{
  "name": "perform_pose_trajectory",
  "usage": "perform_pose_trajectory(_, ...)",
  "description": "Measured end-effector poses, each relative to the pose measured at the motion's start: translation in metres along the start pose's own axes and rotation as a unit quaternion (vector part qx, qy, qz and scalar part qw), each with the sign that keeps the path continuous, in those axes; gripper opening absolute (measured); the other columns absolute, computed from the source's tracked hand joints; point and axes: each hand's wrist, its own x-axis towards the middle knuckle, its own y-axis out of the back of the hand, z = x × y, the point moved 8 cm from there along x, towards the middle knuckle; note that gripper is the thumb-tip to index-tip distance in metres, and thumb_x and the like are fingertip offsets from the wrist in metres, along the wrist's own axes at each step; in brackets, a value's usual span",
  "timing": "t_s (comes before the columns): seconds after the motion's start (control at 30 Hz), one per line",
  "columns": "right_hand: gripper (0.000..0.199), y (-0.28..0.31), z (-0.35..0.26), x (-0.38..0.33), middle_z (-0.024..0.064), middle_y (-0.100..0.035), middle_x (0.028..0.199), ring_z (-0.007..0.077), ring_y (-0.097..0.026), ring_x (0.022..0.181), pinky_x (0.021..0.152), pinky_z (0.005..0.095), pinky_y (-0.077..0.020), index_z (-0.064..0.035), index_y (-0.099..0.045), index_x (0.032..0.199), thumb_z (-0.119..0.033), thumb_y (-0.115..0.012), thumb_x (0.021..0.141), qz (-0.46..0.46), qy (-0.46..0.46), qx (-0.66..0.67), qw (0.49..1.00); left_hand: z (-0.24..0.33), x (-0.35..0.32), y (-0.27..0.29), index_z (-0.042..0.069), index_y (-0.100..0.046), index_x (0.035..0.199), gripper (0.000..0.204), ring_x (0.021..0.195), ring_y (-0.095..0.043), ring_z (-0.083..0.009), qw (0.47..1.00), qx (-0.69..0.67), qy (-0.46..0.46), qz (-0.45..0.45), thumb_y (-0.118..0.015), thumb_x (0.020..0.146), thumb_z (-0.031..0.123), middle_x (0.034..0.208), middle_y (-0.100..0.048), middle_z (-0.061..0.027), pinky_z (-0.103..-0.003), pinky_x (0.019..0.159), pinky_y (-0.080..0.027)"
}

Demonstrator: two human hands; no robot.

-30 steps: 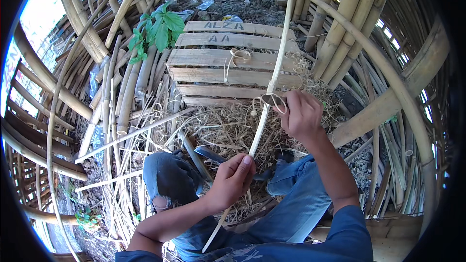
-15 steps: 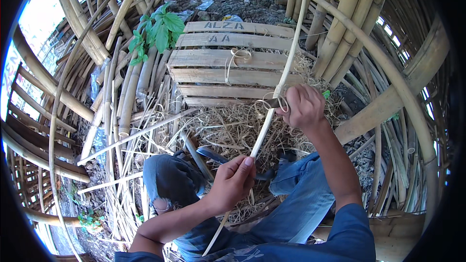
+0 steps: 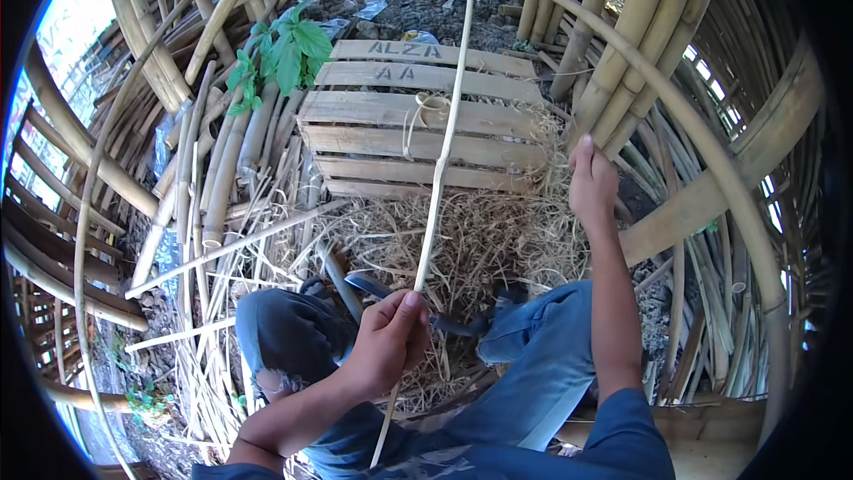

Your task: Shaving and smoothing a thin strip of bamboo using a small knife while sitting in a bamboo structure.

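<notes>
The bamboo strip (image 3: 442, 160) runs from the left hand (image 3: 388, 342) up and away, across the wooden pallet (image 3: 391, 138), to the top edge of the view; a short end sticks out below the hand. The left hand is closed around the strip, thumb on top. The right hand (image 3: 593, 185) is raised off to the right of the strip, well apart from it, fingers loosely curled with nothing in them, close to the bamboo poles (image 3: 622, 62). Below both hands lie dry shavings (image 3: 484, 240). A dark curved blade (image 3: 391, 289) lies just beyond the left hand. A leafy plant (image 3: 280, 53) stands at the pallet's far left corner.
</notes>
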Motion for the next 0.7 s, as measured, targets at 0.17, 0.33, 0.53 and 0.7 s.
perform_pose_trajectory(0.17, 0.049, -0.03, -0.046, -0.027, 0.0016, -0.048, 0.056, 0.0118, -0.046, 0.053, 0.052, 0.0263, -0.0367, -0.0039, -0.058, 0.072, -0.045, -0.043, 0.093, -0.123, 0.02, 0.311, 0.942, 0.014, 0.005, 0.0, 0.008, -0.046, 0.082, 0.028, 0.042, -0.022, -0.0052, 0.998, -0.016, -0.045, -0.04, -0.037, 0.099, 0.029, 0.054, -0.024, 0.0062, -0.022, 0.039, -0.018)
perform_pose_trajectory(0.33, 0.044, -0.064, -0.129, -0.113, -0.0074, -0.041, 0.052, 0.004, -0.038, 0.047, 0.043, 0.024, -0.0298, -0.0038, -0.062, 0.076, -0.047, -0.063, 0.083, -0.398, 0.073, 0.404, 0.82, 0.064, 0.014, 0.009, 0.007, -0.049, 0.087, 0.025, 0.043, -0.023, -0.0044, 0.985, -0.022, -0.17, 0.011, -0.037, 0.099, 0.025, 0.056, -0.029, 0.0061, -0.021, 0.039, -0.019)
perform_pose_trajectory(0.53, 0.035, -0.054, -0.171, -0.189, -0.0079, -0.036, 0.049, 0.0038, -0.032, 0.045, 0.042, 0.0227, -0.0258, -0.0027, -0.066, 0.087, -0.036, -0.071, 0.079, -0.603, 0.102, 0.374, 0.698, 0.128, 0.015, 0.041, 0.007, -0.05, 0.091, 0.021, 0.045, -0.023, -0.0038, 0.891, -0.112, -0.422, 0.127, -0.04, 0.098, 0.024, 0.059, -0.033, 0.005, -0.02, 0.04, -0.021)
perform_pose_trajectory(0.7, 0.022, -0.06, -0.17, -0.182, 0.0006, -0.054, 0.053, 0.003, -0.045, 0.048, 0.043, 0.0237, -0.0342, 0.0013, -0.065, 0.085, -0.02, -0.067, 0.083, -0.59, 0.119, 0.41, 0.685, 0.14, -0.013, 0.065, 0.005, -0.05, 0.109, 0.023, 0.061, -0.04, -0.0086, 0.792, -0.001, -0.551, 0.263, -0.041, 0.098, 0.023, 0.077, -0.044, -0.0008, -0.023, 0.054, -0.037)
